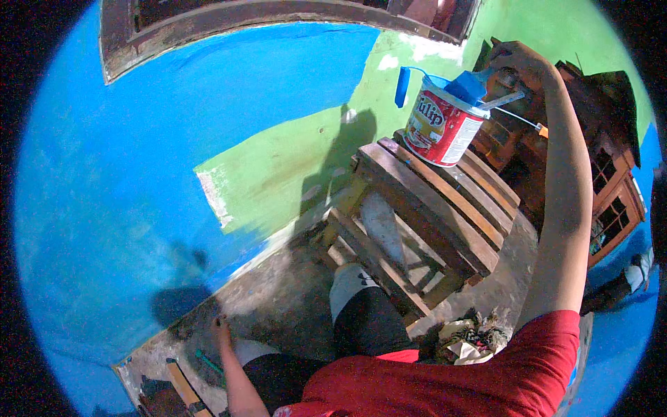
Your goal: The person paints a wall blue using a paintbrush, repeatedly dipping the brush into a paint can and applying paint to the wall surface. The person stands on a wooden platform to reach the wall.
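Observation:
My right hand [516, 60] grips a paintbrush, its handle hidden in my fingers. The brush's broad blue-coated head [467, 87] is at the mouth of a red and white plastic paint bucket [443, 125]. A flat stick [503, 100] leans out over the rim, and a small blue paint roller [402, 87] hangs on the bucket's wall side. The bucket stands on top of a slatted wooden step stool [432, 193]. Low at my side hangs my left hand [221, 326], small and dim in view; whether its fingers hold anything cannot be told.
Blue paint [156, 130] covers much of the wall beside a green part [271, 167], below a wooden window frame [260, 21]. Crumpled rags [471, 339] lie on the floor near the stool. Wooden furniture [617, 208] stands at the right. A wooden strip [185, 388] lies lower left.

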`<state>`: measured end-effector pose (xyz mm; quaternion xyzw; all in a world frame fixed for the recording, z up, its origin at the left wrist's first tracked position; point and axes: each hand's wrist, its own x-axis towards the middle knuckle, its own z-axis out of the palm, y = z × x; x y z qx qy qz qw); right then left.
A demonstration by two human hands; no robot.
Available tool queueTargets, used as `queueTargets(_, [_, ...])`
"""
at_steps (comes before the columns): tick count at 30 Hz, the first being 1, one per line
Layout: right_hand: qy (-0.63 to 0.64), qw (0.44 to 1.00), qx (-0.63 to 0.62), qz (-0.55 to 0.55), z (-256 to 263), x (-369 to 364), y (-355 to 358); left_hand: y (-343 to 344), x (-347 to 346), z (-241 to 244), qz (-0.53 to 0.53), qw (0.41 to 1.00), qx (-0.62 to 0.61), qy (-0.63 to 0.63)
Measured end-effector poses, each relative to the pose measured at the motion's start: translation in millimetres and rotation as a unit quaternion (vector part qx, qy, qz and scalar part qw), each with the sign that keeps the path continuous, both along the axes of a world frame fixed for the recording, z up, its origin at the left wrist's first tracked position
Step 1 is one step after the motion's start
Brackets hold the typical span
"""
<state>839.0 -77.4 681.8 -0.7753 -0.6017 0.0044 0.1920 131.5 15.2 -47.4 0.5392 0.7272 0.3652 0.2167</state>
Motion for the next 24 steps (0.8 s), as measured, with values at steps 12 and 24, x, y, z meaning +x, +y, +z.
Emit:
queueTargets(12, [0.043,0.996,0.074,-0.022,5.2,-4.0,-15.4,2.8,-14.9,2.0,-0.025,0.977,-0.114,-0.18])
queueTargets(24, [0.109,0.984,0.13,-0.057,-27.2,12.8,-12.9,-2.5,-24.2,4.2,-0.039,0.996,-0.074,-0.023])
